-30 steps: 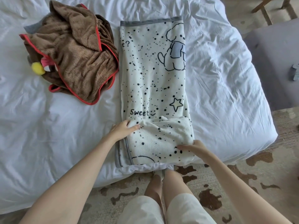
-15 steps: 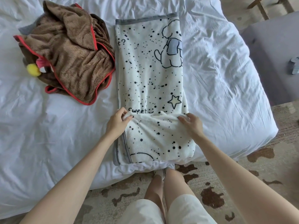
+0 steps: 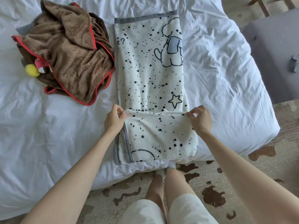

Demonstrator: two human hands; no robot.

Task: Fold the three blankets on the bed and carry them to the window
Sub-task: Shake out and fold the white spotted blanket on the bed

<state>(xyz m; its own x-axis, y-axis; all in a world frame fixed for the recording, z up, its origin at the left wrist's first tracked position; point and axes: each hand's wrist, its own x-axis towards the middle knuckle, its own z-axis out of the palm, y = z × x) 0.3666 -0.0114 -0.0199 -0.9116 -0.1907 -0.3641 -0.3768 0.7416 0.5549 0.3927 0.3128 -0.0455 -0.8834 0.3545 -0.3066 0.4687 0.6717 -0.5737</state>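
Note:
A white blanket [image 3: 150, 75] with black speckles, a star and a cartoon figure lies as a long strip on the bed [image 3: 48, 135]. Its near end is folded over toward the far end. My left hand [image 3: 114, 121] pinches the left corner of that folded flap. At the flap's right corner my right hand [image 3: 200, 120] pinches the edge. A brown blanket [image 3: 69, 52] with red trim lies crumpled at the far left, with a yellow pompom [image 3: 32, 70] at its side. A grey cloth edge [image 3: 24, 29] peeks out beneath the brown one.
The bed is covered with a wrinkled white duvet. A grey upholstered seat [image 3: 275, 50] stands to the right with a small grey object [image 3: 295, 63] on it. Wooden legs [image 3: 265, 5] show at the top right. A beige rug [image 3: 234, 183] with brown patches lies under my feet.
Both hands have carried the near end of the white blanket further up the strip, from near the bed's edge to just below the star, lengthening the folded flap.

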